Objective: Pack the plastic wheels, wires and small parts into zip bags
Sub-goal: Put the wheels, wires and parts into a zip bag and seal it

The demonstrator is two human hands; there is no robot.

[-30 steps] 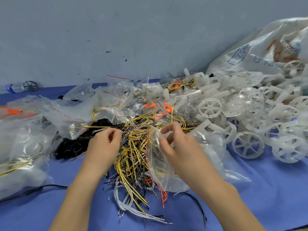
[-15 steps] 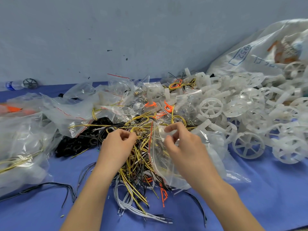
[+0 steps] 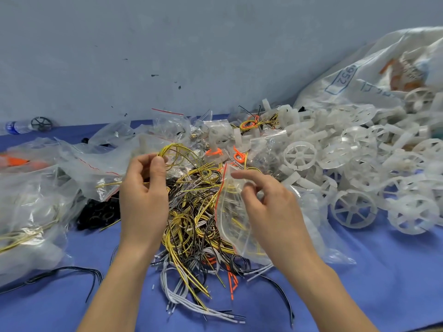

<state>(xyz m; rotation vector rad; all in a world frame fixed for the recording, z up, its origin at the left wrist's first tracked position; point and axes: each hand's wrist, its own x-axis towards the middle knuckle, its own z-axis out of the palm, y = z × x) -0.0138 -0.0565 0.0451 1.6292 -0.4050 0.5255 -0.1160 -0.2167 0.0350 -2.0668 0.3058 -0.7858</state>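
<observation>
A tangled heap of yellow, black, white and orange wires (image 3: 191, 216) lies on the blue table in front of me. My left hand (image 3: 143, 195) pinches a looped bundle of yellow wires (image 3: 177, 152) and holds it up above the heap. My right hand (image 3: 266, 207) grips the mouth of a clear zip bag (image 3: 230, 212) with a red seal line, held upright just right of the heap. Several white plastic wheels (image 3: 352, 207) are piled to the right.
Clear filled bags (image 3: 31, 204) crowd the left side, with black rings (image 3: 98, 212) beside them. A big white sack (image 3: 374, 68) leans at the back right. A bottle (image 3: 16, 127) and a dark wheel (image 3: 41, 123) sit by the wall. Loose black wires (image 3: 69, 271) trail near the front.
My left hand has lifted out of the heap with a loop of yellow wires. My right hand still holds the zip bag, its fingers now spread more at the mouth.
</observation>
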